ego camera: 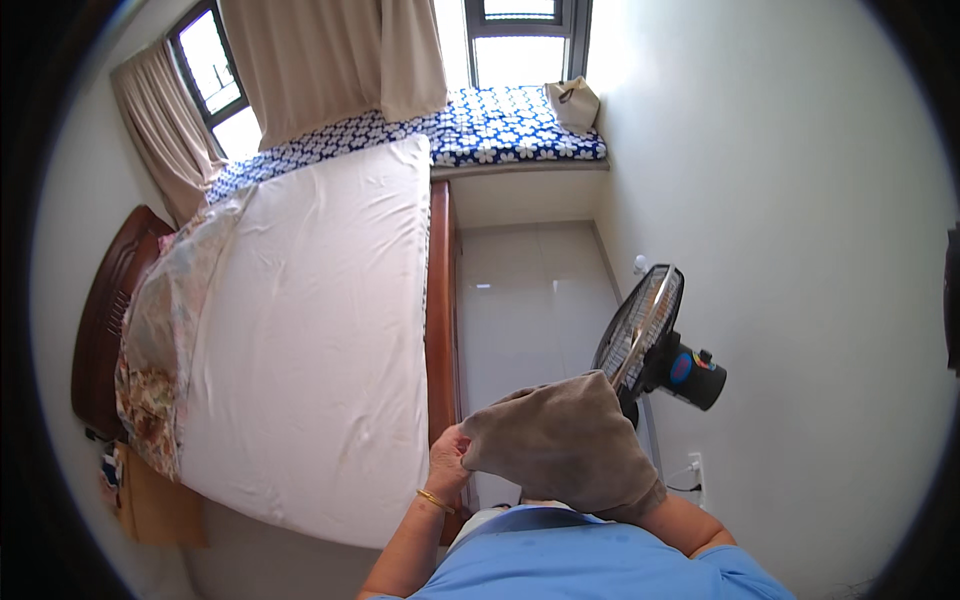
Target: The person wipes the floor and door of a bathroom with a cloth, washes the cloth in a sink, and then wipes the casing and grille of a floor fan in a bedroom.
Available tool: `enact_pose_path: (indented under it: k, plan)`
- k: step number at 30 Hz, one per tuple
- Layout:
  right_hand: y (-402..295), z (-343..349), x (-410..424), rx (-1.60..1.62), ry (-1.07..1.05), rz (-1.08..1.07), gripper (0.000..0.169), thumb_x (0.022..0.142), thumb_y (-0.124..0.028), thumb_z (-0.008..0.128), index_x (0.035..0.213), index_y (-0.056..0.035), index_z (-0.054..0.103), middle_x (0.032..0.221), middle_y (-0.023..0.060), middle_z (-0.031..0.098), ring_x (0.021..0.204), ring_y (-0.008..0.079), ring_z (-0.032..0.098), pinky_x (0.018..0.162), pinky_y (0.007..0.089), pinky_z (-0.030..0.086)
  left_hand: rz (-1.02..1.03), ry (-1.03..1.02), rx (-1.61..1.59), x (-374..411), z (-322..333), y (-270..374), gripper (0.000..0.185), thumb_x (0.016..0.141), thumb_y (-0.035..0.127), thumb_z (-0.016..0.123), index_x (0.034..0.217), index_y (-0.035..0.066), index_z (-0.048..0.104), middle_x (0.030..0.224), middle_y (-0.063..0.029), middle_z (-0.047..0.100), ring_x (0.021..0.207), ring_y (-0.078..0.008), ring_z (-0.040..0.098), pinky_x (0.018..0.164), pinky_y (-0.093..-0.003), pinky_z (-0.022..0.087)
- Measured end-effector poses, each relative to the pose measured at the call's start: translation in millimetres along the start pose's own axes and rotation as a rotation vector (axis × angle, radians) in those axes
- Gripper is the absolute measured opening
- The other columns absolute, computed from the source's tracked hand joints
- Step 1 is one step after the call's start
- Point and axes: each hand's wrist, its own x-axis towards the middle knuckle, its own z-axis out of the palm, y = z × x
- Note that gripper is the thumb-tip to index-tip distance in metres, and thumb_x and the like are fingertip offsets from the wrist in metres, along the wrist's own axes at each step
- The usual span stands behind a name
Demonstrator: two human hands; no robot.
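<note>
A grey-brown cloth is spread in front of my body, over the blue shirt. My left hand, with a gold-coloured bangle at the wrist, pinches the cloth's left corner. The cloth covers my right hand, so its fingers are hidden; only the forearm shows at the cloth's lower right edge. Just beyond the cloth's upper right side stands an electric fan with a black motor housing. To the left lies a bed with a pale, slightly wrinkled sheet.
The bed's wooden side rail borders a tiled floor strip. A floral-covered window ledge holds a cream bag. Patterned bedding lies by the wooden headboard. A wall socket with cords is at right.
</note>
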Motion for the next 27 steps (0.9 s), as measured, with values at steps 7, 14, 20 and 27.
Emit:
enact_pose_path:
  k: [7, 14, 20, 27]
  plan:
    - [50, -33, 50, -0.169, 0.116, -0.109, 0.064, 0.086, -0.03, 0.068, 0.14, -0.0109, 0.041, 0.138, 0.0089, 0.045, 0.13, 0.0262, 0.04, 0.111, 0.0357, 0.028, -0.185, -0.049, 0.687, 49, -26, -55, 0.026, 0.078, 0.025, 0.071, 0.093, 0.004, 0.067, 0.092, -0.0121, 0.064, 0.084, -0.0278, 0.063, 0.077, -0.0367, 0.051]
    - [98, -43, 100, 0.017, 0.222, 0.12, 0.048, 0.084, -0.028, 0.066, 0.125, -0.0101, 0.048, 0.123, 0.0096, 0.049, 0.116, 0.0271, 0.045, 0.1, 0.0383, 0.032, -0.604, -0.293, 0.937, 113, -84, -136, 0.039, 0.077, 0.041, 0.07, 0.097, 0.007, 0.071, 0.098, -0.0149, 0.069, 0.097, -0.03, 0.064, 0.088, -0.0391, 0.05]
    - [125, -81, 180, -0.066, 0.362, 0.257, 0.035, 0.076, -0.027, 0.069, 0.101, -0.0109, 0.05, 0.096, 0.0055, 0.048, 0.091, 0.0235, 0.046, 0.081, 0.0363, 0.034, -0.707, -0.485, 0.906, 261, -121, -187, 0.043, 0.079, 0.043, 0.071, 0.097, 0.004, 0.07, 0.081, -0.009, 0.068, 0.077, -0.0204, 0.065, 0.069, -0.0341, 0.053]
    - [135, -127, 281, -0.397, 0.389, 0.327, 0.025, 0.067, -0.025, 0.072, 0.074, -0.0119, 0.053, 0.066, 0.0007, 0.048, 0.061, 0.0192, 0.049, 0.058, 0.0341, 0.036, -0.713, -0.299, 0.231, 459, -69, -144, 0.023, 0.088, 0.028, 0.066, 0.096, 0.008, 0.06, 0.068, 0.0026, 0.056, 0.057, -0.0061, 0.051, 0.048, -0.022, 0.044]
